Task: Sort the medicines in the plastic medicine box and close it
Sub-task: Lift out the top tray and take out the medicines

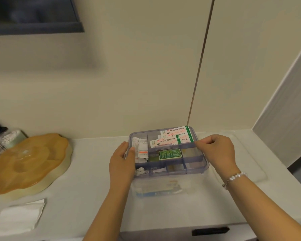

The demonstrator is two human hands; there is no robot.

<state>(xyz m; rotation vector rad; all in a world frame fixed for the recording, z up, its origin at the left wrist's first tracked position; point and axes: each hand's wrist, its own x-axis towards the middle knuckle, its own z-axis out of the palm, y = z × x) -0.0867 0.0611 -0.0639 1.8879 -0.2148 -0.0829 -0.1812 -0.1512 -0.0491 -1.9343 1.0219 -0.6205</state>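
Both hands grip the tray (pixel 195 166) of the medicine box (pixel 163 190) on the counter (pixel 87 197): left hand (pixel 122 160) clasps its left edge, right hand (pixel 216 150) pinches the right rim (white-green cartons (pixel 176 137) and green box (pixel 170 154) inside)

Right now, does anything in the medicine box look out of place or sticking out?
Yes. The white-and-green packets at the tray's back lie fanned and tilted, one corner poking past the rim. The green box sits slightly askew.
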